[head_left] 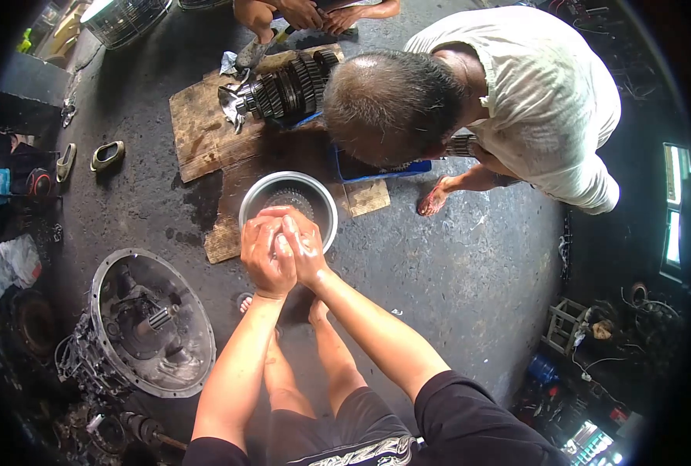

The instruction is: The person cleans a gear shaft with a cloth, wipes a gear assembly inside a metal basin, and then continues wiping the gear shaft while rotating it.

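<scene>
Steel bowl (326, 203), gear (287, 200) inside. Above it I see left hand (266, 256) and right hand (305, 248) clasped together, slick, nothing visible between. Step, likely: rubbing clean. Next calls for parting them over the bowl.

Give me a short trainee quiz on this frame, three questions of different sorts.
1. True or false: the left hand and right hand are pressed together over the metal bowl.
2. The gear shaft lies: A) on the wooden board; B) in the bowl; C) in the wearer's lap.
3. Fill in: the round gearbox housing lies on the floor at the wearer's ____ side.
Key: 1 true; 2 A; 3 left.
</scene>
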{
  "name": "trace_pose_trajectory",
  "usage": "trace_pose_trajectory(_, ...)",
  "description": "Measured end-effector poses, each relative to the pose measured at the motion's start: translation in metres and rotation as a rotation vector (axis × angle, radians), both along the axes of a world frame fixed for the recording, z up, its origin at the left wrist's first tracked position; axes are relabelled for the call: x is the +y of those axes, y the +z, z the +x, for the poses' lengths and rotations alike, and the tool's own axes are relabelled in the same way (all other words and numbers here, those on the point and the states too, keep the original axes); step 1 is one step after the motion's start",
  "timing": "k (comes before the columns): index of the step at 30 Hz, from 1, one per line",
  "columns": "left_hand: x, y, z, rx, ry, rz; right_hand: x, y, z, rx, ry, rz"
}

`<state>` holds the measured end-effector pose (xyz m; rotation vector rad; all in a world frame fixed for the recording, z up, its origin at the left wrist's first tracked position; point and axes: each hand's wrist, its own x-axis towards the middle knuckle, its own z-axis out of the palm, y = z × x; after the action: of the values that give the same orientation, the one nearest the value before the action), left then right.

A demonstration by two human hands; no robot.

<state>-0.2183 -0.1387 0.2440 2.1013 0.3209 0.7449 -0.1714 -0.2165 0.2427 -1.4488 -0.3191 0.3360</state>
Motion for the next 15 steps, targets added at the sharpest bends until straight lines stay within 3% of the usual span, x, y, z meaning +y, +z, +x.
trace_pose_trajectory(15, 0.0, 0.01, 0.001, 0.025, -0.014, -0.01, -0.002, 0.002, 0.0, 0.027, 0.032, -0.031)
